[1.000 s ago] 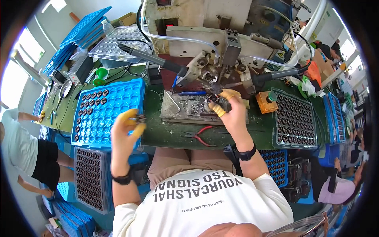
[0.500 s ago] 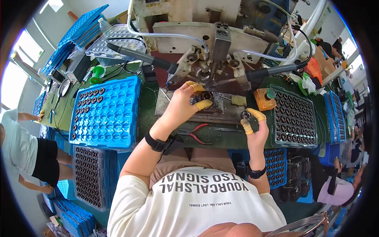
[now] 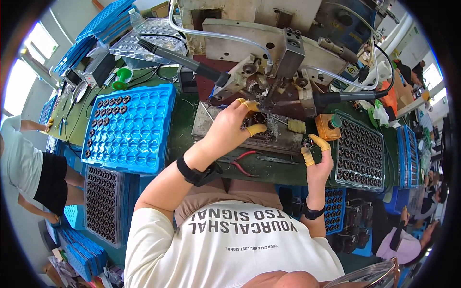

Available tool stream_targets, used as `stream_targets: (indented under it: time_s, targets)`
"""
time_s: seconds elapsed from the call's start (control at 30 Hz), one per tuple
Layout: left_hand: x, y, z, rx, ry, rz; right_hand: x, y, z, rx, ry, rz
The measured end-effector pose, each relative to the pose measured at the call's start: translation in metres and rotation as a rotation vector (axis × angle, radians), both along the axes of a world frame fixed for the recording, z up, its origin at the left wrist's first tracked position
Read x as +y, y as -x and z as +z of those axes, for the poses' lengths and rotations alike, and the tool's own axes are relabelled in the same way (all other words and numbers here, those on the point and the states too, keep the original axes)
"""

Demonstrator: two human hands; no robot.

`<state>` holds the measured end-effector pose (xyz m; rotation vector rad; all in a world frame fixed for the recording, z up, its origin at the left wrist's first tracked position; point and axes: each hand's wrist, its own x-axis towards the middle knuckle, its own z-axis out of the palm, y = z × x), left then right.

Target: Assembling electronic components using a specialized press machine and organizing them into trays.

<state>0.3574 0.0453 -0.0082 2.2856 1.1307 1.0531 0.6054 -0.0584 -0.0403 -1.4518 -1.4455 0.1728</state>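
Note:
My left hand [image 3: 229, 126], with yellow finger cots on thumb and fingertip, reaches under the machine head and grips a dark ring-shaped part [image 3: 260, 118] at its sides. That part sits on the metal base block [image 3: 283, 137], among small shavings. My right hand [image 3: 319, 161], also in yellow finger cots, pinches another small dark ring-shaped part [image 3: 307, 143] beside the block's right end. The fingers partly cover this second part. Red-handled pliers [image 3: 238, 161] and slim metal tweezers [image 3: 276, 159] lie in front of the block.
A blue tray [image 3: 139, 139], partly filled with dark ring parts, stands on the left. On the right are a full clear tray [image 3: 360, 178] and an orange-brown container [image 3: 324, 127] with a green cap. Dark-handled tools [image 3: 201, 71] angle toward the machine head. Another person [image 3: 36, 158] stands far left.
The whole view has shifted and tilted slightly. My left hand stays around the part on the block; my right hand keeps its part, its fingers turned a little.

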Motion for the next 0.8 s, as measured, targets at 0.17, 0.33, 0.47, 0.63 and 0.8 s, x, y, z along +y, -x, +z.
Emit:
stream_targets:
  time_s: [0.17, 0.33, 0.47, 0.63, 0.8]
  targets:
    - [0.009, 0.004, 0.001, -0.121, 0.163, -0.143, -0.003, -0.006, -0.001, -0.021, 0.011, -0.013]
    - [-0.004, -0.007, -0.013, -0.03, -0.19, 0.001, -0.004, -0.017, 0.0, -0.066, -0.001, -0.064]
    - [-0.006, -0.003, -0.013, -0.171, 0.024, -0.032, 0.016, -0.039, -0.003, -0.354, -0.034, -0.184]
    - [-0.029, 0.035, -0.002, -0.206, 0.038, 0.005, 0.047, -0.06, -0.013, -0.449, 0.049, -0.162]
    - [-0.053, 0.123, 0.009, -0.053, 0.04, 0.2, 0.038, -0.105, -0.037, -0.652, -0.061, -0.162]
